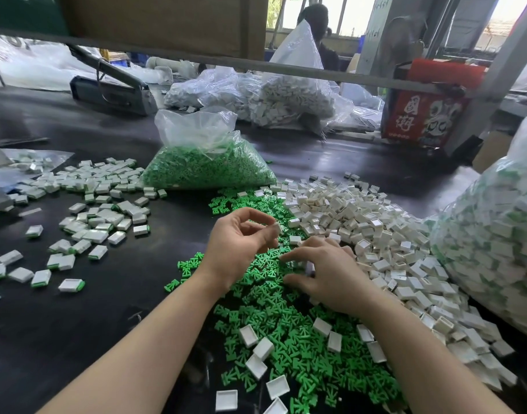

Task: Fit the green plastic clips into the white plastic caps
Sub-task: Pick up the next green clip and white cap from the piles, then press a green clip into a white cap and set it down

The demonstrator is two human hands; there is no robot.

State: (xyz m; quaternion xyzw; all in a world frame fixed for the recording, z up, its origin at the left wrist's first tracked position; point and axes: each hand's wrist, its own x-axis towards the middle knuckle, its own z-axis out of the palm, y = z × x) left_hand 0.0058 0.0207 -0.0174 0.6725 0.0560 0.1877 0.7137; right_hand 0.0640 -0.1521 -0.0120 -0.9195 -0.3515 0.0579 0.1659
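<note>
A wide heap of loose green clips [286, 333] covers the dark table in front of me, with a pile of empty white caps [376, 234] to its right. My left hand [238, 246] hovers above the green heap, palm up, pinching a small white cap [276, 228] between thumb and fingertips. My right hand [328, 273] rests palm down on the clips, fingers spread and touching them; a pale piece shows under its fingers, unclear what. Caps fitted with green clips [101, 222] lie scattered to the left.
A clear bag of green clips [208, 165] stands behind the heap. Bags of white caps [286, 97] lie further back, and a large bag of fitted caps [495, 249] is at the right. A red carton [420, 115] and a seated person are beyond.
</note>
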